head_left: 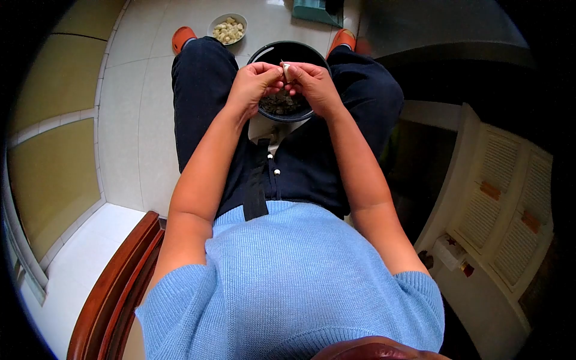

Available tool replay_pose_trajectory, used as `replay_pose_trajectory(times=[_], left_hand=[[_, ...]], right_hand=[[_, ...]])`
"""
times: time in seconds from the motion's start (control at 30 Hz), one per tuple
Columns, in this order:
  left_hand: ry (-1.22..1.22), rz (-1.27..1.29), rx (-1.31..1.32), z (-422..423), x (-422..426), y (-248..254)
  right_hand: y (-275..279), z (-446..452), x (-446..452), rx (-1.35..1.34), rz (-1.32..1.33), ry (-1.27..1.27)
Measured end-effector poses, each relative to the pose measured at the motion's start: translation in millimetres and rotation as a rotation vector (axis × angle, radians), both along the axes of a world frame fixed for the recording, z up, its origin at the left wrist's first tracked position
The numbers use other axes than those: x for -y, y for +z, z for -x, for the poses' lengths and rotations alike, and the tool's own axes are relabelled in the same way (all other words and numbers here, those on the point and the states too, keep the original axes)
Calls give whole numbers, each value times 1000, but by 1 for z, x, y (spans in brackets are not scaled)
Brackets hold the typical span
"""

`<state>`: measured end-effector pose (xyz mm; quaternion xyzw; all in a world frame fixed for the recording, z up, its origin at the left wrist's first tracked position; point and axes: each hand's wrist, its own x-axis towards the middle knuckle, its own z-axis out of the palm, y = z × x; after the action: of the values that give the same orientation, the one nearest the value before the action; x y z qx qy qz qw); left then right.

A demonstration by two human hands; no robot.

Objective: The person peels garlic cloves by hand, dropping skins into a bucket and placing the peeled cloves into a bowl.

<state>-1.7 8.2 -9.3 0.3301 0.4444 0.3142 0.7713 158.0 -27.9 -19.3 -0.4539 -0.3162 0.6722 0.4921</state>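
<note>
A whitish garlic clove (288,73) is pinched in the fingertips of my right hand (313,85). From the other side, the thumb and fingers of my left hand (254,87) are closed at the clove's edge; whether they grip its skin is too small to tell. Both hands meet above a dark round bucket (287,118) between my knees. Brownish scraps (282,104) lie inside the bucket, partly hidden by my hands.
A pale bowl (245,37) of peeled garlic cloves (228,29) stands on the tiled floor (123,120) beyond my left knee. Near my right foot is a teal plastic container (313,12). A wooden chair part (114,294) and a white louvred cabinet (498,186) flank me.
</note>
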Motion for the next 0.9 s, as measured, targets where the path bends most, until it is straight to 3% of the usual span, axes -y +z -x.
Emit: replay_pose_trajectory(times=[0.9], left_hand=[[-124, -17, -209, 4, -1, -7]], right_hand=[[-8, 1, 5, 141, -13, 93]])
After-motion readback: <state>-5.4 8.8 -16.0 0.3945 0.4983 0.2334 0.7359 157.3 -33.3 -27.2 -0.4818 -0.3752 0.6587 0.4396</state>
